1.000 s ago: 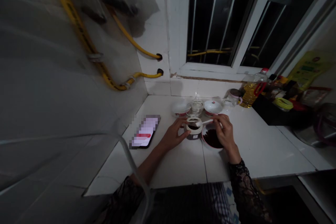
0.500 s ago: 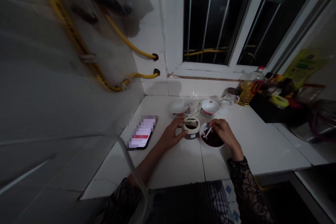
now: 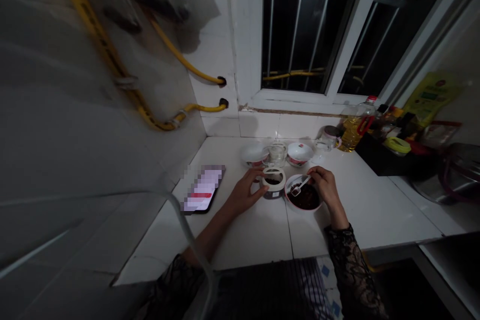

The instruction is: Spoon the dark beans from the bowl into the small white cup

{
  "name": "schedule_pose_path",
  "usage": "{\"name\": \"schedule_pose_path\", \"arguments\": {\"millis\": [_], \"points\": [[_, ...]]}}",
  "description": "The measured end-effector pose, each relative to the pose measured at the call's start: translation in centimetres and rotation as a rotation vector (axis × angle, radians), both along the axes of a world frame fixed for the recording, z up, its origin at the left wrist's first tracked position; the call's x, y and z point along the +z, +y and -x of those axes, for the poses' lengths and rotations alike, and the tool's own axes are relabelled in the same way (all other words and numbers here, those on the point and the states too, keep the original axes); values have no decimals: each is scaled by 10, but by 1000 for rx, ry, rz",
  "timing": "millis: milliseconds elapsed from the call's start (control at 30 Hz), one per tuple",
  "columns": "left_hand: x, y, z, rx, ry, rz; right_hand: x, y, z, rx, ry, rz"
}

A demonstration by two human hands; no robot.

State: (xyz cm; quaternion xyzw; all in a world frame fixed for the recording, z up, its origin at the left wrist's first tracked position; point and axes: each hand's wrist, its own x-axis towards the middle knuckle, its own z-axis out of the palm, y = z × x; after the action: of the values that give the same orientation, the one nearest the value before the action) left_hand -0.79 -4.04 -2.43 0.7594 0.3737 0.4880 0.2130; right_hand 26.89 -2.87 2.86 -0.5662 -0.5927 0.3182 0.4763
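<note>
White tile covers the counter (image 3: 382, 210), with a bottle of yellow oil (image 3: 352, 130) near the wall and a phone (image 3: 205, 191) lying on the left. At its middle stands a bowl (image 3: 293, 183) of dark reddish contents, and just to the left of it an open jar (image 3: 276, 194) with a pale rim. A second ago the white spoon (image 3: 302, 184) was at the jar's mouth; now it slants over the bowl, lying flatter than half a second ago, so the action seems to have passed from jar to bowl. The left hand (image 3: 244, 192) reaches forward, half open, its thumb and fingers curved around the jar's rim to steady it. Wrist low, the right hand (image 3: 324, 185) comes in from the bowl's right side, fingertips pinched closed on the spoon's handle. Whether the small spoon head carries anything, or touches the contents, I cannot tell.
</note>
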Motion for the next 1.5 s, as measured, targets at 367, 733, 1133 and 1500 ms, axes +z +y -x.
{"name": "schedule_pose_path", "arguments": {"millis": [367, 733, 1133, 1500], "points": [[-3, 1, 0, 10, -4, -7, 0, -2, 2, -27, 4, -8], [-3, 1, 0, -3, -8, -6, -3, 5, -3, -52, 150, 34], [1, -1, 0, -14, -3, -12, 15, -10, 43, 83, -233, -523], [1, -1, 0, -8, 7, -22, 1, -4, 4, -67, -296, -536]]}}
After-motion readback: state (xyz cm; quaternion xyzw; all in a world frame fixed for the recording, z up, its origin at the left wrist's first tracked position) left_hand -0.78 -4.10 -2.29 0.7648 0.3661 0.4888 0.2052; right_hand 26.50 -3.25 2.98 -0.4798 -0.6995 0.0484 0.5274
